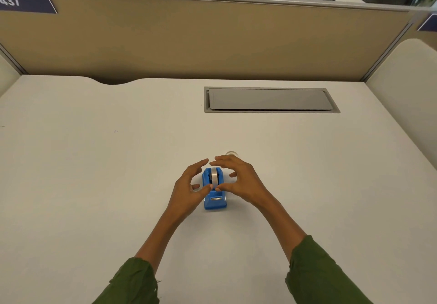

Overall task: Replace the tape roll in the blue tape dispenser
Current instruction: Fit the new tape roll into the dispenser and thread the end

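The blue tape dispenser (214, 199) stands on the white desk (94, 173) with its cutter end toward me. A roll of clear tape (214, 176) sits in its cradle. My left hand (189, 186) curves around the dispenser's left side and my right hand (238, 179) around its right side. The fingers of both are spread and arch over the roll, and the two thumbs meet just in front of the roll, above the dispenser. Neither hand clearly grips anything. A second clear tape roll (231, 153) lies flat on the desk just beyond my right fingertips, partly hidden by them.
A grey cable hatch (269, 100) is set into the desk at the back right. A tan partition (201, 41) closes the far edge, with a cutout (113, 81) at the back left. A pale side panel (406, 86) stands at the right.
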